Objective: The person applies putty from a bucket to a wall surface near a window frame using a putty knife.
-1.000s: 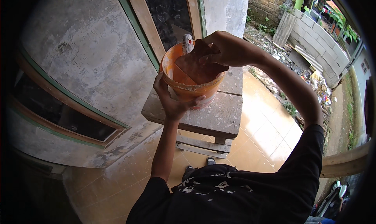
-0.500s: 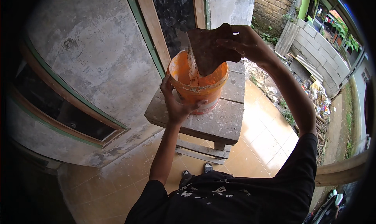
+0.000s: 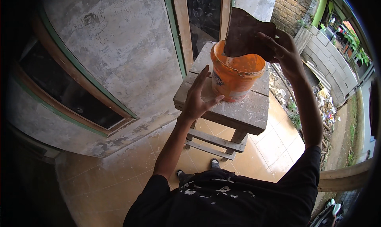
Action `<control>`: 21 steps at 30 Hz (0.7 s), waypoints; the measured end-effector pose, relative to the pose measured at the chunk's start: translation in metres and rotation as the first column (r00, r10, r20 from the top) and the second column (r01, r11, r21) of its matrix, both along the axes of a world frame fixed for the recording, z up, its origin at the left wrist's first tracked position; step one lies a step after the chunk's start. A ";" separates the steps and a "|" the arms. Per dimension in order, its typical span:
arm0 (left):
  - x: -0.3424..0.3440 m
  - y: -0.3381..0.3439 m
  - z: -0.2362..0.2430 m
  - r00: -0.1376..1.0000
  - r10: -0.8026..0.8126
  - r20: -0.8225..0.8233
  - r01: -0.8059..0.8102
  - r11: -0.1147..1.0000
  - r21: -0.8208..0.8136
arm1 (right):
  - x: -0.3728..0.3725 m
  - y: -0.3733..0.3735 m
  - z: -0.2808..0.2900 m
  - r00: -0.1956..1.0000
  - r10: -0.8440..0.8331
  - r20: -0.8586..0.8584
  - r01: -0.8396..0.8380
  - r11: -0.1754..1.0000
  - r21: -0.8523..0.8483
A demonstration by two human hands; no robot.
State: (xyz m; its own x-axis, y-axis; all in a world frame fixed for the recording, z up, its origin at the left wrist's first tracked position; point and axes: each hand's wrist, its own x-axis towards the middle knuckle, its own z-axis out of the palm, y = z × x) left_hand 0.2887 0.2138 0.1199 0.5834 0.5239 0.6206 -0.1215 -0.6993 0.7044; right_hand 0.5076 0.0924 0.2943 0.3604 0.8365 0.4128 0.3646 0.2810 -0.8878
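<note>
Tipping the bucket (image 3: 236,86) looked possible if the dark plate (image 3: 246,34), pinched in the right fingers (image 3: 270,42), knocked it, because the left fingers (image 3: 200,79) splayed without gripping.

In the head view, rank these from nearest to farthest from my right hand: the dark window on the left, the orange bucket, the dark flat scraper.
From your right hand:
1. Dark flat scraper: in its grasp.
2. Orange bucket: lower left of it.
3. Dark window: far left, in the wall.

Left head-worn fisheye view, facing down, near the orange bucket (image 3: 237,79)
</note>
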 end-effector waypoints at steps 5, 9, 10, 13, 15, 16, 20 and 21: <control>-0.098 0.003 -0.021 0.992 0.075 0.105 -0.081 0.996 0.046 | -0.090 -0.013 -0.032 0.965 0.165 -0.202 -0.166 0.986 0.012; -0.206 0.014 -0.052 0.979 0.202 -0.027 -0.204 0.974 -0.101 | -0.185 -0.002 -0.097 0.865 0.158 -0.475 -0.230 0.968 -0.096; -0.233 0.019 -0.064 0.967 0.250 -0.054 -0.255 0.961 -0.109 | -0.207 0.003 -0.119 0.842 0.139 -0.520 -0.240 0.962 -0.131; -0.308 0.028 -0.101 0.919 0.374 -0.123 -0.391 0.904 -0.174 | -0.269 0.022 -0.185 0.645 0.096 -0.758 -0.415 0.877 -0.242; -0.360 0.032 -0.121 0.874 0.454 -0.176 -0.481 0.859 -0.174 | -0.307 0.039 -0.236 0.512 0.046 -0.858 -0.477 0.846 -0.239; -0.379 0.035 -0.130 0.869 0.460 -0.184 -0.490 0.852 -0.183 | -0.317 0.043 -0.266 0.462 0.008 -0.887 -0.520 0.813 -0.263; -0.435 0.042 -0.142 0.791 0.535 -0.297 -0.604 0.760 -0.238 | -0.369 0.077 -0.346 0.362 -0.139 -0.922 -0.542 0.773 -0.329; -0.446 0.047 -0.144 0.775 0.549 -0.314 -0.624 0.745 -0.237 | -0.380 0.087 -0.362 0.314 -0.169 -0.934 -0.557 0.764 -0.325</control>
State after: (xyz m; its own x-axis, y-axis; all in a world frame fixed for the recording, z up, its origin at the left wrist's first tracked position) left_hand -0.1574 0.2605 -0.0238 0.1898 0.9459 0.2634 0.4155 -0.3204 0.8513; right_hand 0.1276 0.1797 -0.0676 -0.0357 0.8353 -0.5486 -0.7244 -0.3998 -0.5616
